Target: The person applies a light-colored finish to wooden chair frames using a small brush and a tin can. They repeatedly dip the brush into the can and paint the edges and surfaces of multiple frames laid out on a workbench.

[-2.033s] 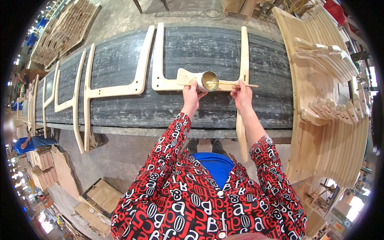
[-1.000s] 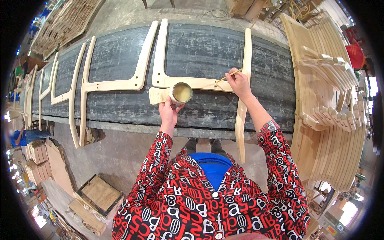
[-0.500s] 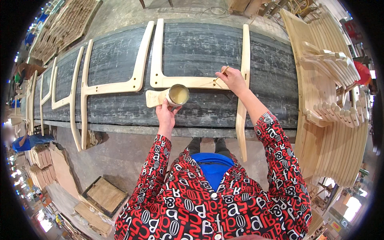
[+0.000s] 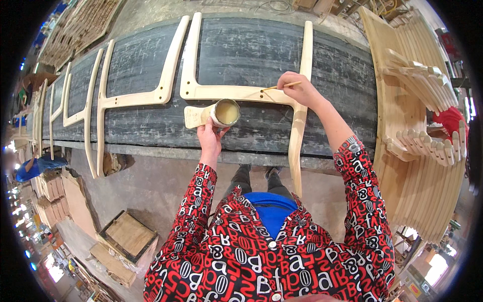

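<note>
Your shirt is boldly patterned, the frame plain and pale
The shirt is black, lettered in red and white, over your bright blue undershirt. Your cup is whitish outside, its paste creamy yellow; your stick is yellowish tan. The frame is cream with dark holes; the table is blackish with grey-white streaks.

Bright overall; edges bent (4 corners black).

Letters (red, white) on shirt
</note>
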A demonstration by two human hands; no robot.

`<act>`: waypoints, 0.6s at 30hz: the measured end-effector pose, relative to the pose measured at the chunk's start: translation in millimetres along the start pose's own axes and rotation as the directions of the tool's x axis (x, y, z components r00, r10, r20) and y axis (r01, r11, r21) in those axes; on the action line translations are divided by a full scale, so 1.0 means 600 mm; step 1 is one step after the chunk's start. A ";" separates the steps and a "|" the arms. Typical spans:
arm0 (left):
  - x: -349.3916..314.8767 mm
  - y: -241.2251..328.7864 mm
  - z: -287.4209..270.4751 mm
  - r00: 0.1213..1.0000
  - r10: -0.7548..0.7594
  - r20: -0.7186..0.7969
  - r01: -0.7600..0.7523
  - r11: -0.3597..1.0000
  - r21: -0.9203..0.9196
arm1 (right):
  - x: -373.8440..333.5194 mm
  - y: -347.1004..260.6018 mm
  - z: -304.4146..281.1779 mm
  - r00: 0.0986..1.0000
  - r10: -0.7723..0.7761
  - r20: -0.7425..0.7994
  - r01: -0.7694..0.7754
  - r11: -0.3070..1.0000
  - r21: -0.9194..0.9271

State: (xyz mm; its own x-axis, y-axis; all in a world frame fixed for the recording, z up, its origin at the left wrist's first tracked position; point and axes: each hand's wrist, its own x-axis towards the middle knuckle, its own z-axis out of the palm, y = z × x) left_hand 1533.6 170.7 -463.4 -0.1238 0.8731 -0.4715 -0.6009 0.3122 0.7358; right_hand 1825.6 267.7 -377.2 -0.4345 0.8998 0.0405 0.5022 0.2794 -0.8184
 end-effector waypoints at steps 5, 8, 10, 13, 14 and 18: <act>-0.016 -0.020 0.022 0.999 0.018 -0.047 -0.018 1.000 0.005 | -0.035 0.039 0.013 0.912 0.304 -0.275 -0.195 0.912 0.362; -0.019 -0.031 0.044 1.000 0.028 -0.005 -0.028 1.000 -0.006 | -0.067 0.074 0.033 0.762 0.535 -0.364 -0.134 0.680 0.721; -0.016 -0.041 0.072 0.998 0.058 -0.032 -0.057 0.997 0.046 | -0.089 0.092 0.039 0.688 0.659 -0.304 -0.078 0.484 0.872; -0.004 -0.050 0.098 0.990 0.125 -0.059 -0.114 0.980 0.166 | -0.102 0.066 0.041 0.758 0.551 -0.350 0.029 0.507 0.861; 0.000 -0.056 0.107 0.988 0.141 -0.056 -0.127 0.970 0.209 | -0.102 0.051 0.039 0.797 0.481 -0.365 0.013 0.591 0.807; -0.012 -0.086 0.174 0.979 0.184 0.085 -0.200 0.946 0.254 | -0.119 0.031 0.014 0.888 0.266 -0.374 -0.064 0.879 0.472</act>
State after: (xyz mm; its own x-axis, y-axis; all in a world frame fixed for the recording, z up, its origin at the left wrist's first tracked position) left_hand 1648.0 187.3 -447.0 -0.1649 0.9442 -0.2850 -0.3432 0.2159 0.9141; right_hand 1859.5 206.0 -400.1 0.0272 0.9991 0.0330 0.1170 0.0296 -0.9927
